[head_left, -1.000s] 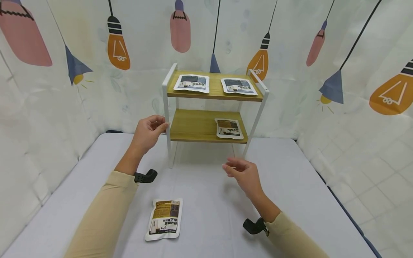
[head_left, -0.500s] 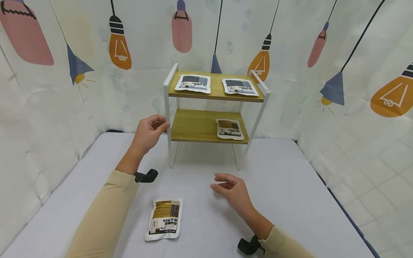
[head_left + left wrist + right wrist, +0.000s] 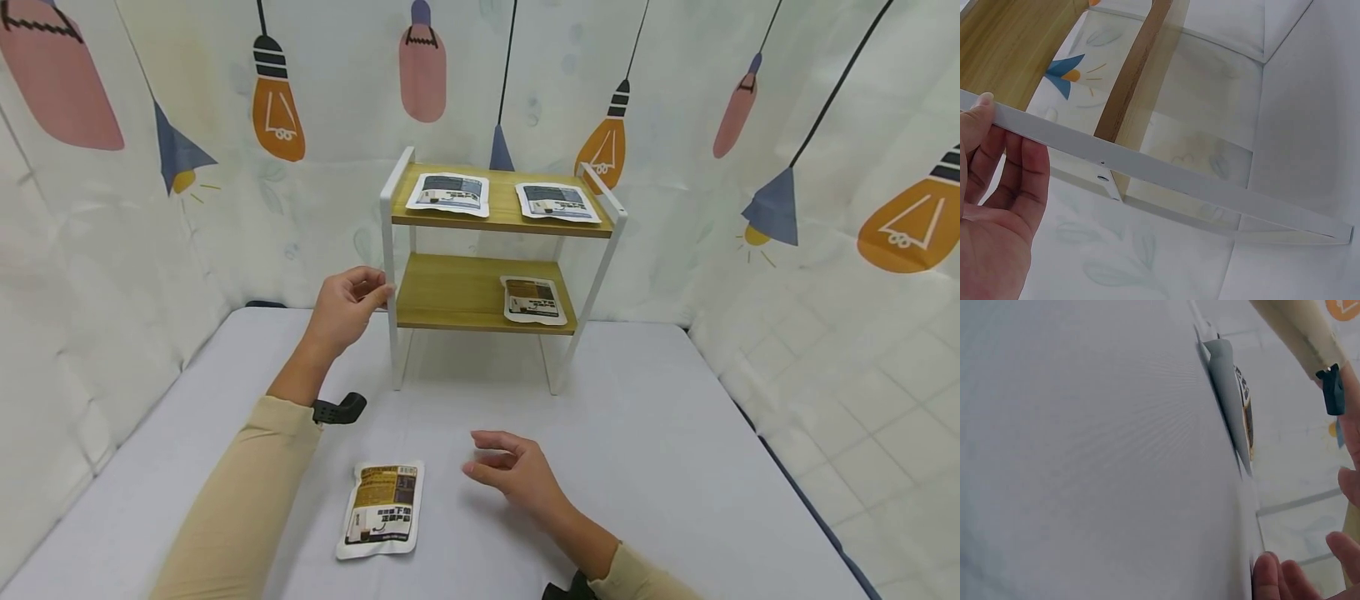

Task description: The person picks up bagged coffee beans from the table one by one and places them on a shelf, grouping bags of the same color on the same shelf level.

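Observation:
My left hand [image 3: 347, 308] holds the white front-left upright of a small two-tier shelf [image 3: 491, 325]. In the left wrist view the thumb lies on one side of that upright [image 3: 1054, 132] and the fingers curl behind it. My right hand [image 3: 517, 475] hovers over the white cloth, its fingers loosely bent and holding nothing. To its left, apart from it, a white pouch with a brown-and-gold label [image 3: 381, 510] lies flat. The right wrist view catches this pouch [image 3: 1232, 394] edge-on, beyond the fingertips.
Two white pouches with blue labels, a left one [image 3: 448, 194] and a right one [image 3: 557, 202], lie on the top shelf board. A brown-labelled pouch [image 3: 533, 300] rests at the right of the lower board. White cloth covers the table [image 3: 660, 417], and a lamp-printed curtain [image 3: 330, 208] hangs behind.
My right hand has come down and leftward, away from the shelf's right leg and closer to the pouch on the table. The left hand stays on the upright.

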The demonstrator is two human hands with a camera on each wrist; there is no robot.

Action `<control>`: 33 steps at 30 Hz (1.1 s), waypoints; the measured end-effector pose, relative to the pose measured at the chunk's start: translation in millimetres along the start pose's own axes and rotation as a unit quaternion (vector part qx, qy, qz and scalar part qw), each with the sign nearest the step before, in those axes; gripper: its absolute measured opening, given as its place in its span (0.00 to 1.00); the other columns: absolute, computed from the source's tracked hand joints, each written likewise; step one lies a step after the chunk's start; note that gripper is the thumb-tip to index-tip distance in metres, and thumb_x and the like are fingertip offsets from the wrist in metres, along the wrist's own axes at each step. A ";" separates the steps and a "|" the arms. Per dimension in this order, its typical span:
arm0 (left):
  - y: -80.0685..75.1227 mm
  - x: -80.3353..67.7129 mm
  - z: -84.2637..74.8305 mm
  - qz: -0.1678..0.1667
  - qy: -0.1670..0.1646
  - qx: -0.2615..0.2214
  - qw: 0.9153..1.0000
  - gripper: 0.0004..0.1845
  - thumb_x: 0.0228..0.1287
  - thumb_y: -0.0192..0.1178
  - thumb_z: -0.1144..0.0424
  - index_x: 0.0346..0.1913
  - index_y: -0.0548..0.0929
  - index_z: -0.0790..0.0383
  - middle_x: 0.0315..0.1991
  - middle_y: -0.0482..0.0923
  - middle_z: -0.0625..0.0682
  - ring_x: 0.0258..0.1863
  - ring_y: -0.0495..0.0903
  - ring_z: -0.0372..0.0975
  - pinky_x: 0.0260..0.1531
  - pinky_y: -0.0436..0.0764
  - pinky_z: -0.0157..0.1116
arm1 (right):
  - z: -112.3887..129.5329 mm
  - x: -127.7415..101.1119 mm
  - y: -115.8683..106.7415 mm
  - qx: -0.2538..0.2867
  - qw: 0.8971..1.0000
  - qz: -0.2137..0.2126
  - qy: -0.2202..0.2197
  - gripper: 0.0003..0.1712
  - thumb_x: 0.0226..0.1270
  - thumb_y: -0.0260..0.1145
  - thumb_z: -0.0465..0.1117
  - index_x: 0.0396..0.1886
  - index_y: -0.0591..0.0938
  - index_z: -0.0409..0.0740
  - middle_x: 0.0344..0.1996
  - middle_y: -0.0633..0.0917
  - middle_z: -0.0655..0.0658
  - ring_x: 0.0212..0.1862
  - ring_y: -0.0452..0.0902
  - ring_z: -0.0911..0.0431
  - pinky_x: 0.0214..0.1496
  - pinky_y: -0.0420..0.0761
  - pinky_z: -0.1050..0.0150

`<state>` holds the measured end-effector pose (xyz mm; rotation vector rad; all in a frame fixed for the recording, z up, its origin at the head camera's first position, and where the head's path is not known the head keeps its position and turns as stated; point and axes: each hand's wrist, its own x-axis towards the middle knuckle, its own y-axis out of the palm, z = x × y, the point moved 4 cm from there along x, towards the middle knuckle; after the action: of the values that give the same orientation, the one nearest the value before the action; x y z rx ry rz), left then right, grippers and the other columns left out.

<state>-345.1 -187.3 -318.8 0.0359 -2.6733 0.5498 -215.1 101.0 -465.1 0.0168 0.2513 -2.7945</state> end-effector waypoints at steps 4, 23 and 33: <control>0.4 0.1 -0.6 0.000 -0.003 0.000 1.000 0.17 0.74 0.62 0.55 0.52 0.83 0.68 0.47 0.83 0.61 0.43 0.84 0.35 0.46 0.82 0.22 | 0.2 -1.5 6.9 0.004 1.000 0.015 0.007 0.32 0.60 0.79 0.45 0.65 0.82 0.44 0.63 0.81 0.36 0.52 0.86 0.52 0.46 0.85 0.65; 0.4 -0.9 -0.2 -0.001 -0.013 0.005 1.000 0.17 0.75 0.62 0.54 0.53 0.82 0.66 0.47 0.82 0.59 0.46 0.83 0.38 0.54 0.85 0.34 | 12.2 -1.5 41.9 -0.056 0.997 0.050 0.013 0.31 0.56 0.82 0.47 0.61 0.85 0.53 0.60 0.85 0.45 0.55 0.83 0.50 0.54 0.85 0.54; 0.8 -1.5 -1.2 -0.001 -0.009 0.001 1.000 0.17 0.74 0.62 0.55 0.52 0.82 0.67 0.47 0.81 0.59 0.45 0.83 0.38 0.48 0.83 0.25 | 13.6 0.6 56.6 -0.075 0.996 0.052 0.024 0.30 0.53 0.83 0.47 0.58 0.86 0.56 0.59 0.84 0.50 0.51 0.82 0.54 0.49 0.85 0.59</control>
<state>-343.3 -186.2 -318.8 0.0452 -2.6903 0.5542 -196.8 45.8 -461.4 0.0594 0.4574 -2.6664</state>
